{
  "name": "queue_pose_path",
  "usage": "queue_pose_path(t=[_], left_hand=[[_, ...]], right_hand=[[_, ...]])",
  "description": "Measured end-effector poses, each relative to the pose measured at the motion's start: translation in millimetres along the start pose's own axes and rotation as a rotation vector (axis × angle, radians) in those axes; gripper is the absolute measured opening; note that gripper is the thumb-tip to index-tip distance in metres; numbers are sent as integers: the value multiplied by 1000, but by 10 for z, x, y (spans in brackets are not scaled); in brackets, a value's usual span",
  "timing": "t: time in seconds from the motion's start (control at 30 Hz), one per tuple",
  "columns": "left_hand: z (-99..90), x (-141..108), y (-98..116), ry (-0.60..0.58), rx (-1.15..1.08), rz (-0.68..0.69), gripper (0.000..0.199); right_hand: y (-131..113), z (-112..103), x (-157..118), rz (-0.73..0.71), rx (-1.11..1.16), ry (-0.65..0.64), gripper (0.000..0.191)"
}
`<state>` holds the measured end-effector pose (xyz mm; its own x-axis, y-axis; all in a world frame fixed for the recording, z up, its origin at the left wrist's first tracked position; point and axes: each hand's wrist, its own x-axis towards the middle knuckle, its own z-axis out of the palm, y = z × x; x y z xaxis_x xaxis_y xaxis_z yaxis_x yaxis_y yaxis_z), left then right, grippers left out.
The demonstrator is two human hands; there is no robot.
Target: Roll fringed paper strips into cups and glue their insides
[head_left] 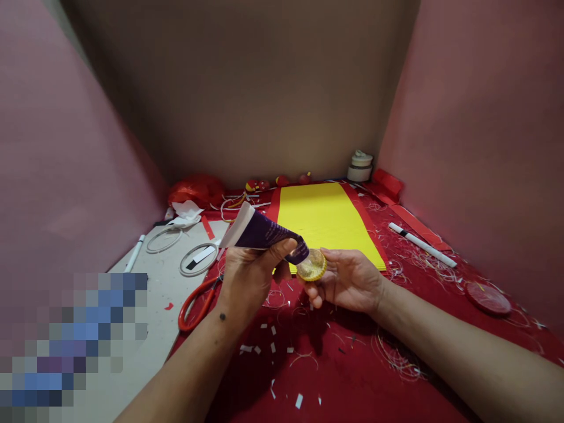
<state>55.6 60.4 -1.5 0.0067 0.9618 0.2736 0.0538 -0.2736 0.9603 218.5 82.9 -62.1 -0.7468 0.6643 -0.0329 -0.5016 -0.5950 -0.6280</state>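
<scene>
My left hand [251, 276] is wrapped round a dark purple squeeze tube [264, 232] with a pale flat end. The tube tilts down to the right, its tip at a small yellow-rimmed coiled disc [312, 267]. That disc is pinched at its edge between the thumb and fingers of my right hand [348, 279]. Whether anything comes out of the tube is too small to tell. Behind both hands lies a yellow corrugated sheet [315, 211] on a red one. Red-handled scissors [198, 305] lie just left of my left wrist, partly hidden by it.
Grey board [161, 317] covers the left side, with pale rings [198, 259] and a white pen [135, 252]. Another pen [423, 244] lies right, beside red strips. Paper scraps and thread tangles [396, 355] litter the red cloth. A white jar [359, 166] and red bag [197, 190] stand behind.
</scene>
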Motion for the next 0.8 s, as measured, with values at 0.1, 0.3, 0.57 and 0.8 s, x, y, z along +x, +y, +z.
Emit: queue_pose_path(t=[0.1,0.3,0.57,0.8], left_hand=[[11,-11,-9,35,31,12,19],[21,-4,12,21,30,-1,15],[-1,35,29,-53,-39,-99,13],[19,3,49,-15,99,-76,16]], right_hand=[[5,-6,6,-12,-2,-17,27],[3,3,5,-16,-6,-8,25],[-2,26,0,-18,-25,9,24],[-2,15,-1,-16,-7,-14,23]])
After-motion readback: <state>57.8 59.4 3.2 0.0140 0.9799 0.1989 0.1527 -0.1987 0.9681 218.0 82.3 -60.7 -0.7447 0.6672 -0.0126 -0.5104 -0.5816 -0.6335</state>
